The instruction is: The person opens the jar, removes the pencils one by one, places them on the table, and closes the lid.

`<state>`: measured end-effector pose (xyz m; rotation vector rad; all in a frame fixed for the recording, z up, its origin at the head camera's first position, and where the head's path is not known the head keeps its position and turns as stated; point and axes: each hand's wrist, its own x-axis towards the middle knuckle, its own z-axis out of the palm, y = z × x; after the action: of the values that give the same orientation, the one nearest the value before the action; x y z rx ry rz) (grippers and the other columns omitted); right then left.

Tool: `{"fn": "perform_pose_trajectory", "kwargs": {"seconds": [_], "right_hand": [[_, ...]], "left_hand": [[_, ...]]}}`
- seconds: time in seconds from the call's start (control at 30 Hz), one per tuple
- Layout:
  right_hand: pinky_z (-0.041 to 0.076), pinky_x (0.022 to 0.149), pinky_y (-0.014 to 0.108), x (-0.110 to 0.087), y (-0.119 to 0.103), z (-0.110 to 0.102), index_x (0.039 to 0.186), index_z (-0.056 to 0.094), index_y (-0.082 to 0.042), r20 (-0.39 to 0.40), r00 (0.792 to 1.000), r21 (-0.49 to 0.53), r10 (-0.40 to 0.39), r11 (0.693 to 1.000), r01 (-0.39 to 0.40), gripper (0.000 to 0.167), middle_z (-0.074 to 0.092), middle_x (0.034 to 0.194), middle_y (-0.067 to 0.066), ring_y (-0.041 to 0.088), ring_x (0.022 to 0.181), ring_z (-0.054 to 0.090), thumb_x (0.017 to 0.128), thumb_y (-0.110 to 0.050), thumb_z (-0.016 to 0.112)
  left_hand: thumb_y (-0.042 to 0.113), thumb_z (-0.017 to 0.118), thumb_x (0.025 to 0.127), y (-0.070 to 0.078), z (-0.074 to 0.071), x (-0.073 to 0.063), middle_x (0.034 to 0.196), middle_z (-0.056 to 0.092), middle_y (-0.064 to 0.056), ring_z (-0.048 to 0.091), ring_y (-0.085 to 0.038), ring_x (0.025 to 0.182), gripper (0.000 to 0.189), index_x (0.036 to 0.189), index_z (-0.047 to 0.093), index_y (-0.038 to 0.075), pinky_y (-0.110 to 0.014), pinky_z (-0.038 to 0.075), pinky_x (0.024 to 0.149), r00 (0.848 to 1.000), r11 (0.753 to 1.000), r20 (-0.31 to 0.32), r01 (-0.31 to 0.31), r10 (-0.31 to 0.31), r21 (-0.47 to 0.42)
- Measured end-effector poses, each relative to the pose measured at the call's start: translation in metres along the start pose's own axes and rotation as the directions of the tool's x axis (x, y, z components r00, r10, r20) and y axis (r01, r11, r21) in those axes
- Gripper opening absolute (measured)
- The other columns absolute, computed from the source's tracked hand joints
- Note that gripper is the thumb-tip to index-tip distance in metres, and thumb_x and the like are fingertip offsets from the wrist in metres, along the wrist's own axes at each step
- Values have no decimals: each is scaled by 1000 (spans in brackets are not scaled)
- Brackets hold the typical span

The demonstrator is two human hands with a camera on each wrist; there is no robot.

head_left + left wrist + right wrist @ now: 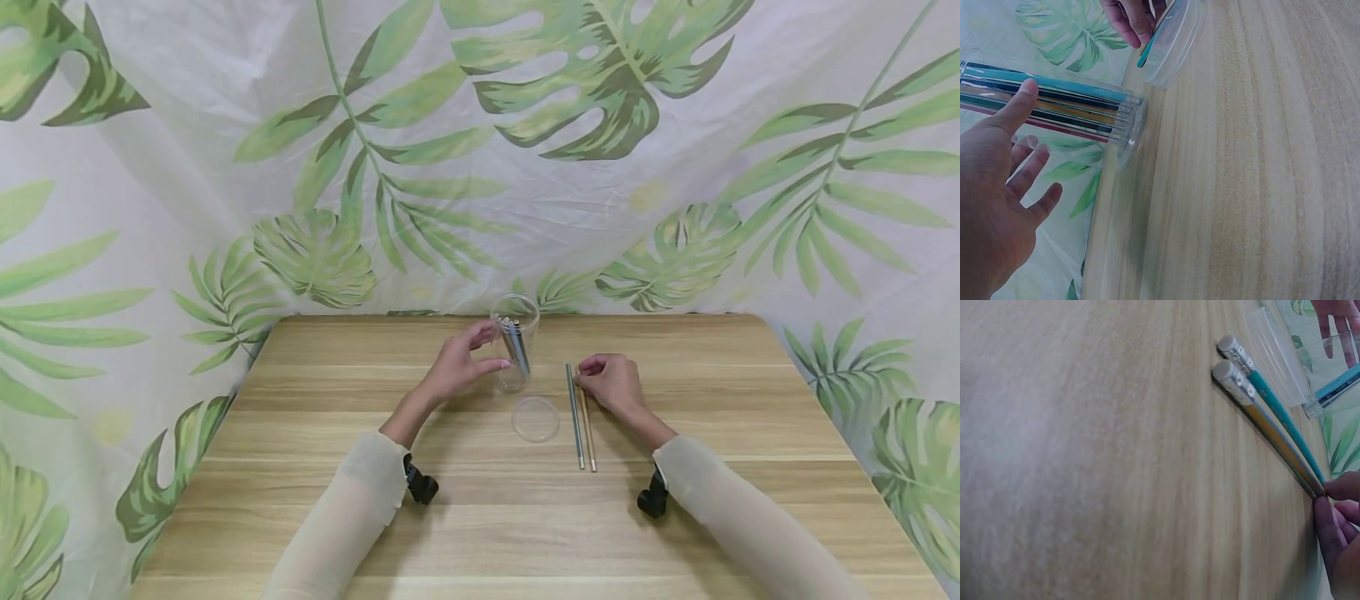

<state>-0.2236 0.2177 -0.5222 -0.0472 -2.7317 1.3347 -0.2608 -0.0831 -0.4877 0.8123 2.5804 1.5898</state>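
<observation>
A tall clear plastic cup (532, 333) stands upright at the back of the table, holding several pencils (1072, 103) with their eraser ends down. My left hand (459, 360) holds the cup loosely from its left side, thumb across the front and the outer fingers spread. Right of the cup, a teal pencil (574, 417) and a gold-yellow pencil (587, 429) lie side by side, eraser ends toward me. My right hand (613, 383) pinches the far end of the gold-yellow pencil between thumb and fingertips. In the right wrist view that pencil's white eraser (1227, 370) shows clearly.
A round clear lid (536, 419) lies flat on the wooden table (480, 517) in front of the cup. Behind the table's back edge hangs a leaf-printed cloth (405, 167). A small black camera is strapped to each wrist.
</observation>
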Motion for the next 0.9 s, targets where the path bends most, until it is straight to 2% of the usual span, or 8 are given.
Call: {"fn": "perform_pose_trajectory", "kwargs": {"seconds": [0.3, 0.53, 0.73, 0.9], "right_hand": [[53, 54, 14, -1, -5, -1, 92, 80, 0, -3, 1000, -3, -6, 1000, 6, 9, 79, 81, 10, 7, 59, 68, 84, -5, 84], [56, 56, 15, -1, -4, -3, 96, 79, 1, -3, 1000, 21, -9, 1000, 9, 14, 79, 85, 13, 12, 62, 72, 84, -4, 83], [56, 64, 14, 3, -8, -13, 102, 78, 5, -8, 997, 27, -78, 997, 78, 21, 80, 92, 16, 20, 77, 75, 86, -5, 85], [57, 67, 14, 6, -20, -26, 111, 76, 8, 35, 991, 68, -129, 990, 127, 27, 79, 98, 18, 26, 84, 75, 89, -5, 85]], "left_hand": [[15, 90, 86, -1, 0, 1, 143, 65, -21, 62, -37, 135, 66, 142, 57, 1, -44, 49, 119, 1000, 1000, 6, 10, -10, -3], [14, 90, 85, -1, 1, 1, 142, 65, -22, 62, -37, 134, 67, 142, 58, 0, -44, 50, 118, 1000, 1000, -3, -3, 3, -12], [14, 90, 85, -2, 1, 2, 142, 65, -23, 62, -38, 134, 67, 142, 58, -1, -45, 50, 118, 1000, 1000, 0, -9, 9, -12], [14, 90, 85, -2, 0, 2, 142, 65, -23, 62, -38, 134, 68, 142, 57, -1, -44, 50, 118, 1000, 1000, 2, -6, 6, -1]]}}
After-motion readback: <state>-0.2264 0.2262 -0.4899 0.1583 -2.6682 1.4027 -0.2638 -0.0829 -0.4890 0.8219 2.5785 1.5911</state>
